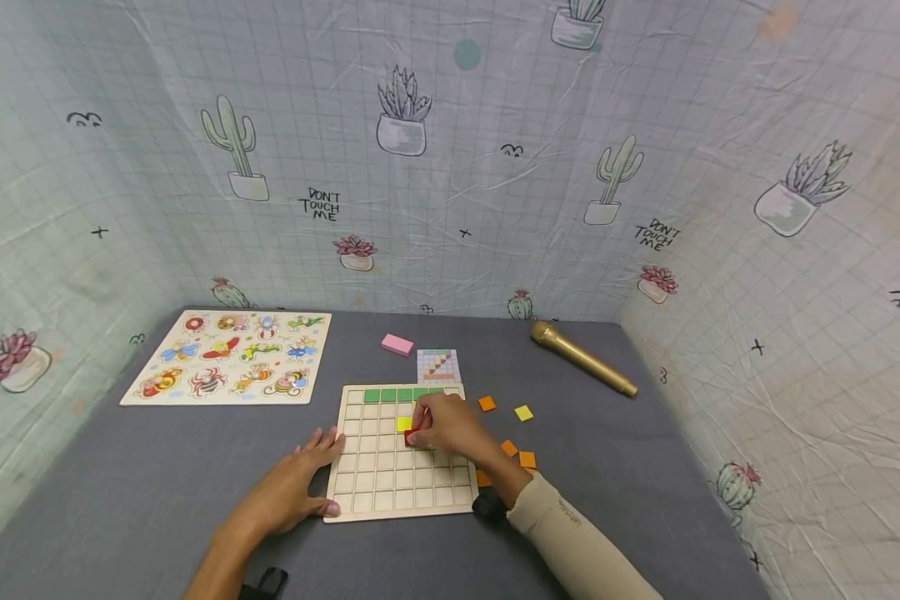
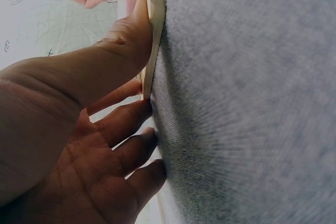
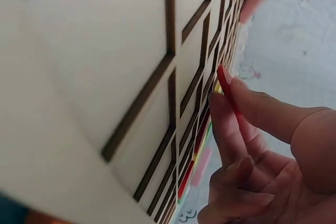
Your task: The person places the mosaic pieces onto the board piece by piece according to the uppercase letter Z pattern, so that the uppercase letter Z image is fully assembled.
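My right hand (image 1: 447, 425) pinches a thin red square tile (image 3: 224, 80) between thumb and fingers, over the middle of a wooden grid board (image 1: 364, 503). In the right wrist view the tile is tilted, one edge toward the grid. A row of green tiles (image 1: 387, 396) lies along the board's far side, partly hidden by my right hand. Just beyond the held tile is a yellow tile (image 1: 403, 424) in the grid. My left hand (image 1: 292, 492) rests against the board's left edge, fingers spread, thumb at the near corner.
Loose orange tiles (image 1: 487, 403) and a yellow tile (image 1: 523, 413) lie right of the board. Behind it are a printed pattern card (image 1: 438, 367) and a pink block (image 1: 397, 344). A gold microphone (image 1: 581, 358) lies back right, an insect picture board (image 1: 228, 397) back left.
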Demonstrator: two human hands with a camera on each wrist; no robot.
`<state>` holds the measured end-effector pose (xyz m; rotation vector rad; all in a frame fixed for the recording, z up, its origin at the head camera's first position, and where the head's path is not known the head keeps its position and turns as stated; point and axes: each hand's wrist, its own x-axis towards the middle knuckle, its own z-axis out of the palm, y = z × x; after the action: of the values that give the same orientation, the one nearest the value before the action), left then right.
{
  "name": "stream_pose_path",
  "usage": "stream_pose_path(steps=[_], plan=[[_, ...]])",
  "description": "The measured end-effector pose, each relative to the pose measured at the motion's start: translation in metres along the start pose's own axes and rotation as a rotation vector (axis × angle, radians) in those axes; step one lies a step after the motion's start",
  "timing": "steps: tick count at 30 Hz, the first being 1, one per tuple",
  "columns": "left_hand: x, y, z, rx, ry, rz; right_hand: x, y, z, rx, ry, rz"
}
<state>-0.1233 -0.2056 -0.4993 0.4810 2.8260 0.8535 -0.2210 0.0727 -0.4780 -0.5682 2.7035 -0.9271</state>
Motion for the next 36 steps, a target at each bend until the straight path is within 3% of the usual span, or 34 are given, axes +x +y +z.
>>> stream_pose_path(steps=[6, 20, 29, 36], plan=[[0.001, 0.001, 0.000, 0.013, 0.003, -0.009, 0.007, -0.007, 0.005, -0.090, 0.001, -0.010], [0.002, 0.001, -0.001, 0.024, 0.001, -0.007, 0.012, -0.013, 0.010, -0.146, -0.001, -0.046], [0.000, 0.002, -0.001, 0.010, -0.001, 0.004, 0.005, -0.004, 0.005, -0.056, 0.005, -0.053], [0.000, 0.000, 0.000, 0.007, 0.002, 0.001, -0.005, 0.010, -0.017, 0.081, 0.040, -0.044]])
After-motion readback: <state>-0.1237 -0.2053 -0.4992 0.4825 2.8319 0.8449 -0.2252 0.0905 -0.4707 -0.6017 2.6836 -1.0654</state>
